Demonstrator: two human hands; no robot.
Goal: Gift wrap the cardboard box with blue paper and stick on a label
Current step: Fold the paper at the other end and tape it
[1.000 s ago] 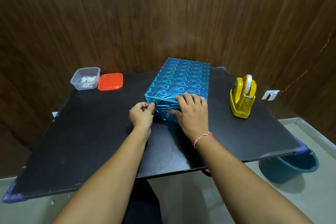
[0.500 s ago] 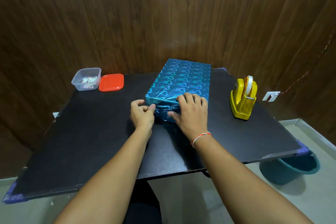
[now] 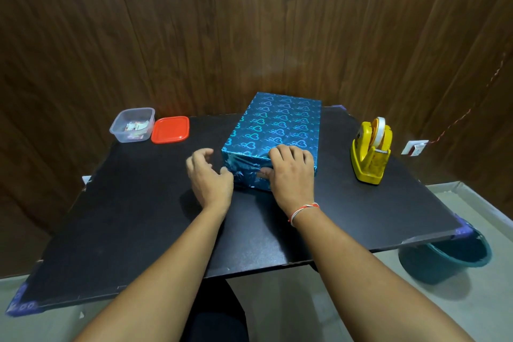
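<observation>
Resting on the near end of the wrapped box [image 3: 273, 130], the right hand [image 3: 291, 172] has its fingers laid over the top edge and its thumb pressed against the crinkled end face, where the blue paper is folded in. The box lies flat near the middle of the black table [image 3: 138, 216], its long side running away from the person, covered in shiny blue paper printed with small hearts. The left hand [image 3: 209, 178] is just beside the box's near left corner, fingers loosely curled and spread, holding nothing; whether its thumb touches the paper cannot be told. The two hands are apart, with the near end of the box between them. A thin red and white thread band [image 3: 304, 209] circles the right wrist.

At the far left of the table stands a clear plastic tub [image 3: 132, 125] with small bits of paper inside, and its red lid [image 3: 170, 129] lies flat just beside it. A yellow tape dispenser [image 3: 371, 153] loaded with a roll stands to the right of the box, well apart from it. A teal bucket [image 3: 447, 261] sits on the floor under the table's right corner.
</observation>
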